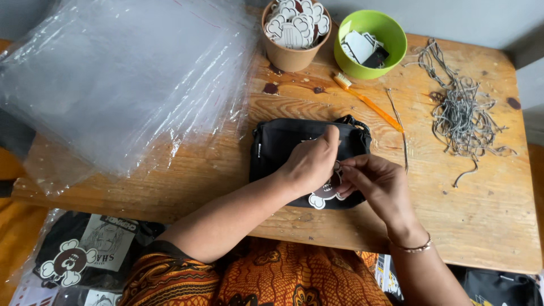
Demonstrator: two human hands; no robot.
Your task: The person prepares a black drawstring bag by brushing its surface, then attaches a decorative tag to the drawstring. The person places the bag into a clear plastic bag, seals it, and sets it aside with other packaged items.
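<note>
Black pouch (283, 150) flat on wooden table (481, 215). Left hand (310, 164) pinches, probably, cord at pouch top; right hand (377, 184) grips shaped tag (324, 194). Keep cord taut, pouch pinned flat.

hands (345, 170) hiding tag (326, 192), bag (283, 141) middle

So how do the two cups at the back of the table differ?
The brown paper cup is taller and narrower; the green bowl is wider and squatter. The cup is heaped with white-edged cut-out tags above its rim; the bowl holds a few flat cards low inside. Both stand upright, side by side.
</note>
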